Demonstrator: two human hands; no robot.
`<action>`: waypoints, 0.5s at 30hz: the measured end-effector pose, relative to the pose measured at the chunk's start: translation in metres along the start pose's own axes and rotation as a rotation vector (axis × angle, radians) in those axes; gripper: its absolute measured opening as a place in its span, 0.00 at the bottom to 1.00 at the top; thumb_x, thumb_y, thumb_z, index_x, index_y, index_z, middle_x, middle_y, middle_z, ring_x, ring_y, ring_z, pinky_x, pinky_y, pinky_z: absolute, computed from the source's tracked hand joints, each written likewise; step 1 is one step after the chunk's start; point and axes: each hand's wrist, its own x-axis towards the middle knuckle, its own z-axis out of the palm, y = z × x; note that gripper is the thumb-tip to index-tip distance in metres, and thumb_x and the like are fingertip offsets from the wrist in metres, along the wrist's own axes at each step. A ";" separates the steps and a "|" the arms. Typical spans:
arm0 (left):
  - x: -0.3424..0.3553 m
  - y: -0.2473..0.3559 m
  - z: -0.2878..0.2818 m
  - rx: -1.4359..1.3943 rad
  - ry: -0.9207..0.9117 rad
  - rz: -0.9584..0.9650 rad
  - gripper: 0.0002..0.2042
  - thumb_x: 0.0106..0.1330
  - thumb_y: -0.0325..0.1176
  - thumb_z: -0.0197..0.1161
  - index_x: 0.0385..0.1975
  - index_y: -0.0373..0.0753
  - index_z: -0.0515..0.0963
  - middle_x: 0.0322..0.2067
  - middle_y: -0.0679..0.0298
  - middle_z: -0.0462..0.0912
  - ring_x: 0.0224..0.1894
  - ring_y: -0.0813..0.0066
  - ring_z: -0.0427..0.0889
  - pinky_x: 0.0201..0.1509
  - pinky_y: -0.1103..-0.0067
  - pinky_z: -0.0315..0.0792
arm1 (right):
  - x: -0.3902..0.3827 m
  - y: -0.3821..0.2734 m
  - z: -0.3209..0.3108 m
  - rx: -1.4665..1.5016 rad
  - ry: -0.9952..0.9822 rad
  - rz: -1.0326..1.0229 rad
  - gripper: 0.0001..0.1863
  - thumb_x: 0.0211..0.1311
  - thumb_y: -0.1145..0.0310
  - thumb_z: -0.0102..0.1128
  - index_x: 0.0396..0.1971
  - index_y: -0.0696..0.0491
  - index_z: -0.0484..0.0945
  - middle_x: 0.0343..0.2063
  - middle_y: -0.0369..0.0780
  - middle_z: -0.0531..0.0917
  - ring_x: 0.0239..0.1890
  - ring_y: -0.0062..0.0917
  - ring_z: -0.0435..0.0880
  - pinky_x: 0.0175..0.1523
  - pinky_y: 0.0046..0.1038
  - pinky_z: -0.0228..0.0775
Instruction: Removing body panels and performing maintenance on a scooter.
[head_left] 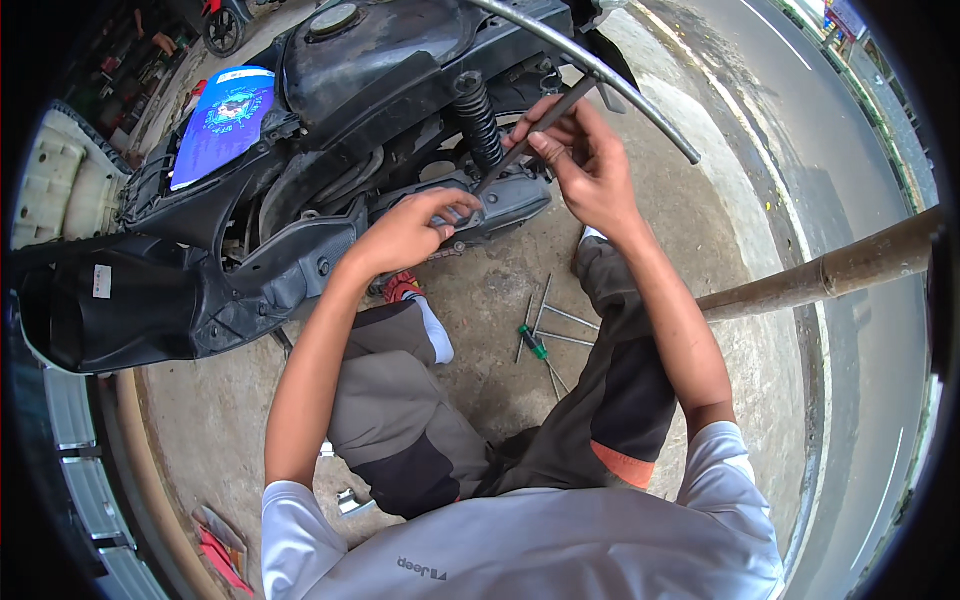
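Note:
A scooter [400, 60] with its body panels partly off stands in front of me. My right hand [585, 165] grips a long dark bar [540, 127], thumb on one side and fingers on the other. The bar slants down and left past the coil-spring shock absorber [478, 115] to the dark engine case [510, 205]. At its lower end is my left hand [418, 225], fingers bent and closed against the case. What those fingers pinch, if anything, is hidden. A curved metal rail [640, 98] passes above my right hand.
Between my feet lie a green-handled screwdriver [532, 342] and several metal rods or wrenches [570, 318]. A blue booklet [228, 120] rests on the scooter. A bamboo pole [820, 278] juts in from the right, before the road [870, 120]. A small metal part [350, 502] lies near my left thigh.

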 end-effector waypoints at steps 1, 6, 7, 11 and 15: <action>0.016 -0.001 -0.006 -0.068 -0.028 -0.033 0.22 0.55 0.16 0.52 0.52 0.36 0.72 0.47 0.58 0.77 0.48 0.66 0.77 0.53 0.73 0.71 | 0.010 0.007 -0.003 -0.021 0.033 -0.042 0.08 0.62 0.85 0.48 0.41 0.62 0.69 0.32 0.40 0.81 0.39 0.20 0.82 0.45 0.22 0.74; 0.058 -0.038 -0.012 0.025 0.069 -0.052 0.20 0.56 0.18 0.54 0.51 0.35 0.71 0.47 0.55 0.77 0.50 0.60 0.77 0.54 0.71 0.70 | 0.035 0.053 -0.006 -0.058 0.074 -0.055 0.09 0.60 0.84 0.50 0.40 0.61 0.72 0.32 0.41 0.83 0.39 0.22 0.84 0.42 0.22 0.76; 0.062 -0.047 -0.010 -0.002 0.078 -0.074 0.20 0.56 0.18 0.54 0.51 0.35 0.71 0.47 0.55 0.77 0.50 0.60 0.77 0.55 0.71 0.70 | 0.033 0.058 -0.007 -0.123 0.021 -0.012 0.10 0.60 0.85 0.50 0.41 0.61 0.72 0.33 0.40 0.82 0.40 0.21 0.82 0.46 0.22 0.74; 0.083 -0.064 -0.004 0.196 0.137 -0.196 0.16 0.57 0.19 0.55 0.47 0.34 0.72 0.45 0.56 0.78 0.54 0.64 0.76 0.58 0.71 0.67 | 0.031 0.069 -0.020 -0.168 -0.011 0.027 0.11 0.58 0.87 0.51 0.41 0.61 0.72 0.32 0.39 0.82 0.40 0.20 0.82 0.47 0.22 0.74; 0.087 -0.097 -0.006 -0.143 -0.017 -0.175 0.20 0.58 0.17 0.55 0.52 0.34 0.71 0.48 0.55 0.78 0.56 0.68 0.74 0.60 0.73 0.65 | 0.035 0.075 -0.012 -0.216 -0.025 -0.031 0.12 0.56 0.87 0.50 0.41 0.61 0.72 0.31 0.42 0.83 0.39 0.23 0.84 0.44 0.23 0.75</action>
